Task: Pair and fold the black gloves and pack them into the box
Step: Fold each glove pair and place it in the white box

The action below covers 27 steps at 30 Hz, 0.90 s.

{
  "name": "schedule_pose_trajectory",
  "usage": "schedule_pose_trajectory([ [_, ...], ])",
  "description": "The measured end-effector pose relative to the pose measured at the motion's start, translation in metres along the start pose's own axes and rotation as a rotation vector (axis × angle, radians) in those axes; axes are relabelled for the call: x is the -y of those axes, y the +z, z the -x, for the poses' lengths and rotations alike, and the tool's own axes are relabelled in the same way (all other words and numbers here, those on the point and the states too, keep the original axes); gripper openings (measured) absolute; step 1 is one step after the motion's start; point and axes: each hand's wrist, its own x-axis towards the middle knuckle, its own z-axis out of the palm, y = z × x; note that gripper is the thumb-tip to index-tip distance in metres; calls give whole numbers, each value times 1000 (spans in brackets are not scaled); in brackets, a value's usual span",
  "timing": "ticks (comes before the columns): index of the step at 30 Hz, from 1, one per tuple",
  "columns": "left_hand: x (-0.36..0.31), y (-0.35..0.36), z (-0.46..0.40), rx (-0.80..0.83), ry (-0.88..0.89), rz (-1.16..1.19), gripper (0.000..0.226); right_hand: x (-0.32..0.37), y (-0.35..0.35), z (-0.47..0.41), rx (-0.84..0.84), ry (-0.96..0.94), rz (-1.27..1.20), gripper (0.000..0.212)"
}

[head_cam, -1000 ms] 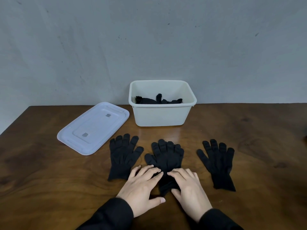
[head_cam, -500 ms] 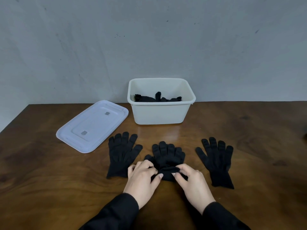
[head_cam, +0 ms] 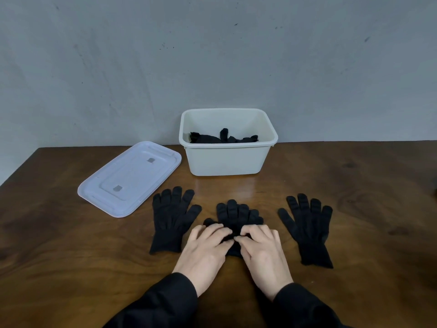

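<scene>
Gloves: left (head_cam: 172, 221), middle (head_cam: 238, 215), right (head_cam: 307, 229), all plain black. Box (head_cam: 227, 159) cream-white; contents black. Lid (head_cam: 130, 178) pale white, two grey squares. Table (head_cam: 71, 256) dark brown, wood-grained. Wall (head_cam: 212, 55) mottled grey. Sleeves (head_cam: 160, 304) black.

Three gloves (head_cam: 238, 215) lie before the box (head_cam: 227, 159), lid (head_cam: 130, 178) left.

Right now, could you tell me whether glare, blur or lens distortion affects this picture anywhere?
Head view: a soft glare patch lies on the wooden table just in front of the white box; the wide lens bows the table's far edge; the black gloves lose knit detail in their darkness; the left hand and right hand look slightly soft.
</scene>
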Motion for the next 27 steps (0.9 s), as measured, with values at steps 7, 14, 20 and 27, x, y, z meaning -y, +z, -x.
schedule_pose_trajectory([
  [7, 5, -9, 14, 188, -102, 40, 45, -13, -12, 7, 190, 21, -60, 45],
  [14, 5, -10, 3, 189, -223, 112, 42, -9, -17, 2, 190, 93, -121, 41],
  [20, 3, -20, 6, 92, -263, 236, 44, -9, -28, 7, 281, 285, -315, 26],
  [27, -1, -28, -14, 177, -560, 415, 35, -5, -40, -14, 271, 503, -579, 21],
])
